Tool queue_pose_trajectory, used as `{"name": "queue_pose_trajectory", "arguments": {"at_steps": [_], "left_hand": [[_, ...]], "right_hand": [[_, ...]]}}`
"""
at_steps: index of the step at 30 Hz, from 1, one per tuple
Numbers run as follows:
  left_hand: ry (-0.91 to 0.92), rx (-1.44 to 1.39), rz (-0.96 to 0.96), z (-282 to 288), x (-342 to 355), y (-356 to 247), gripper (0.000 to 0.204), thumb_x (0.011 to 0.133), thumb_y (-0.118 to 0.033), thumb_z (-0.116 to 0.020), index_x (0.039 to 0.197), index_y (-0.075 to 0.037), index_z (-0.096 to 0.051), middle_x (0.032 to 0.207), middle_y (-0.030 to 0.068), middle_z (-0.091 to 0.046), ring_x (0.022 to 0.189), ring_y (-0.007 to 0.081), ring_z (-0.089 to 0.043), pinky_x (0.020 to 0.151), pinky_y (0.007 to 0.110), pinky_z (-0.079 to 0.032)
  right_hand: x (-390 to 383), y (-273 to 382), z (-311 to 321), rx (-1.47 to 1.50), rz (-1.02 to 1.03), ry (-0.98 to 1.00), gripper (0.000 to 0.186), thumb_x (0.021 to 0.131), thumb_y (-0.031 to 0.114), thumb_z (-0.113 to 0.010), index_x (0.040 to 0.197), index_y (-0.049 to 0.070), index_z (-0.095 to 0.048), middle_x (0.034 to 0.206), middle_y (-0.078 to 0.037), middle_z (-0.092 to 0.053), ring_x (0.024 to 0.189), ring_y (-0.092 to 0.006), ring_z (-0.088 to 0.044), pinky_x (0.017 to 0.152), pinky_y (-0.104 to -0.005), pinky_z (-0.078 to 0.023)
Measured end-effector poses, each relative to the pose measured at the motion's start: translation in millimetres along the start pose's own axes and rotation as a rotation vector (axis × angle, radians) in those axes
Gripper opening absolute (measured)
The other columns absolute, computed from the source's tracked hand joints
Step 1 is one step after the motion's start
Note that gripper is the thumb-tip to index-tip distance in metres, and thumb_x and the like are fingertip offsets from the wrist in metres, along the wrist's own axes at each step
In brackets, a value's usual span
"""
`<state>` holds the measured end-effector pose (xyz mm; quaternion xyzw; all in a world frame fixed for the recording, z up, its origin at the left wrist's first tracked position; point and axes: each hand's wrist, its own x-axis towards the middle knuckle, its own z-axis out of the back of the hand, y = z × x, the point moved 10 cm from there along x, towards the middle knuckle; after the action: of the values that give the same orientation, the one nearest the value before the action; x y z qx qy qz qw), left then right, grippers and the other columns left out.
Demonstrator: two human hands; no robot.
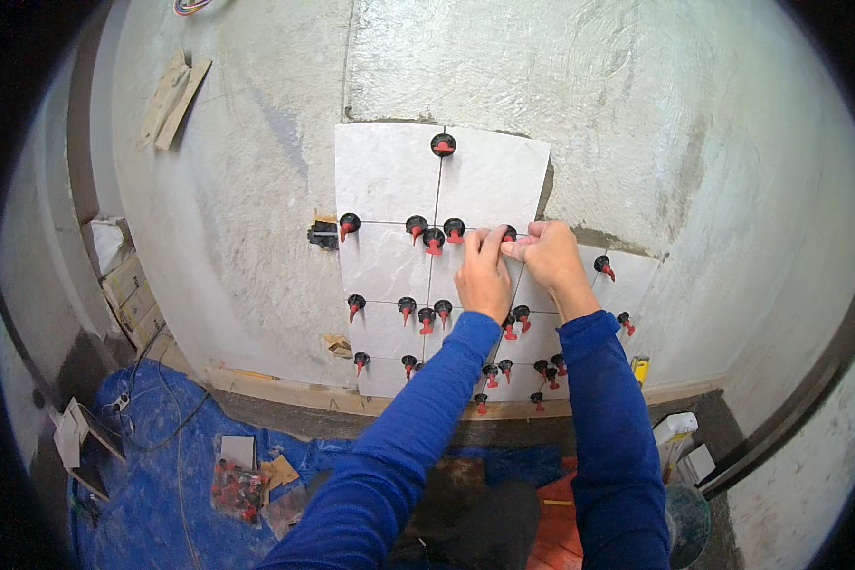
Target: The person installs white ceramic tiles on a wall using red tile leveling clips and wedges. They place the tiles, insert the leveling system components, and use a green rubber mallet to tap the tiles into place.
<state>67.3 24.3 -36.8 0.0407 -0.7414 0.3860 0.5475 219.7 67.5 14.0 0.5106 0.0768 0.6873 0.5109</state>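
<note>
Pale marbled tiles [389, 171] cover part of the wall before me, with black-and-red tile levelling clips [444, 144] standing in the joints. My right hand [553, 258] pinches at one tile levelling clip [509, 233] on the joint below the upper right tile. Just left of that clip, my left hand [484, 280] is closed, its fingertips pressed together close to the tile face. Whatever those left fingers hold is hidden. More clips stand in rows lower down, some partly behind my forearms.
Rough grey wall surrounds the tiles, with a black socket box [323, 234] at their left edge. A blue tarp [152, 475] covers the floor, bearing a bag of red clips [237, 489]. A bucket [689, 522] and a yellow level [640, 369] are at the right.
</note>
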Motion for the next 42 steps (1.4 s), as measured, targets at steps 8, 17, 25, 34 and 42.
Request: {"name": "queue_pose_trajectory", "arguments": {"at_steps": [8,17,25,34,42], "left_hand": [[-0.031,0.003,0.241,-13,-14,10,0.036,0.089,-0.021,-0.077,0.115,-0.006,-0.057,0.106,0.0143,-0.061,0.093,0.0370,-0.066,0.078,0.049,-0.052],[-0.082,0.100,0.224,-18,-11,6,0.026,0.094,-0.023,-0.070,0.109,-0.004,-0.058,0.107,0.0184,-0.064,0.097,0.0438,-0.064,0.078,0.053,-0.050],[-0.095,0.054,0.049,-19,-8,-6,0.028,0.094,-0.018,-0.068,0.118,-0.004,-0.062,0.111,0.0178,-0.061,0.097,0.0421,-0.065,0.080,0.050,-0.052],[0.146,0.024,-0.185,-7,11,-6,0.035,0.088,-0.002,-0.069,0.121,-0.012,-0.074,0.104,0.0138,-0.063,0.088,0.0346,-0.067,0.077,0.045,-0.055],[0.014,0.009,0.012,-1,-5,1,0.032,0.091,-0.010,-0.069,0.122,-0.008,-0.068,0.104,0.0176,-0.065,0.089,0.0378,-0.066,0.080,0.047,-0.054]], "right_hand": [[3,-4,1,0.046,0.008,-0.026,0.053,0.068,0.017,-0.091,0.101,-0.019,-0.071,0.087,-0.028,-0.076,0.083,-0.0317,-0.077,0.075,-0.0411,-0.058],[6,-5,0,-0.060,0.044,0.012,0.043,0.064,0.030,-0.089,0.078,-0.008,-0.073,0.078,-0.030,-0.071,0.075,-0.0405,-0.073,0.072,-0.0478,-0.056],[-2,3,2,-0.031,0.021,0.057,0.073,0.071,0.017,-0.094,0.120,-0.026,-0.062,0.101,-0.026,-0.076,0.091,-0.0245,-0.074,0.078,-0.0349,-0.060],[-9,4,6,0.050,0.048,-0.054,0.052,0.068,0.023,-0.092,0.096,-0.016,-0.072,0.088,-0.024,-0.077,0.081,-0.0326,-0.078,0.075,-0.0408,-0.059],[-5,2,5,0.018,0.074,-0.005,0.041,0.070,0.027,-0.091,0.079,-0.008,-0.070,0.077,-0.021,-0.074,0.070,-0.0267,-0.074,0.066,-0.0407,-0.055]]}}
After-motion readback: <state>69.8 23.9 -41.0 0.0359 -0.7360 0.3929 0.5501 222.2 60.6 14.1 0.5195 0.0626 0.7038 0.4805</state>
